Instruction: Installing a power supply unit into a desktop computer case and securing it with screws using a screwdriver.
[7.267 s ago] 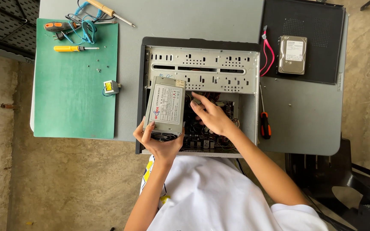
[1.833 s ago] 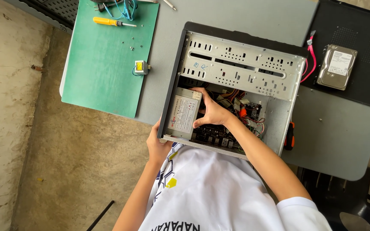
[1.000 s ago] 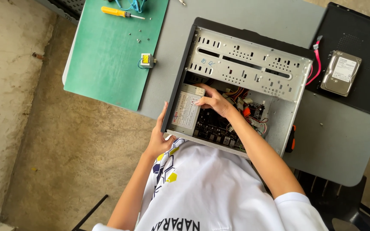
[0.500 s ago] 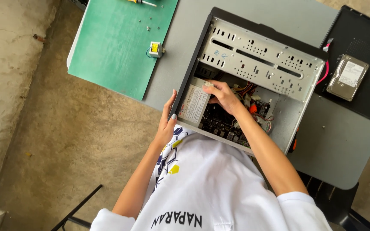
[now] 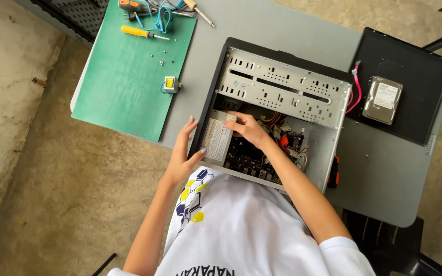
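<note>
An open grey computer case [image 5: 282,87] lies flat on a grey table [image 5: 384,174]. A grey power supply [image 5: 215,140] sits inside its near left corner, beside the motherboard [image 5: 249,161] and bundled wires [image 5: 287,135]. My left hand [image 5: 182,156] clasps the case's left wall from outside, thumb resting on the power supply's label. My right hand [image 5: 249,130] reaches into the case, and its fingers hold the power supply's far right edge.
A green mat [image 5: 129,87] on the left carries a yellow screwdriver [image 5: 141,33], a blue cable [image 5: 160,15], loose screws and a small yellow part [image 5: 170,83]. A hard drive [image 5: 382,99] lies on a black panel [image 5: 415,66] on the right. A red-black screwdriver [image 5: 335,174] lies beside the case.
The power supply, held above the case earlier, now sits inside it. My left hand has moved from under it to the case's left wall. The view has shifted.
</note>
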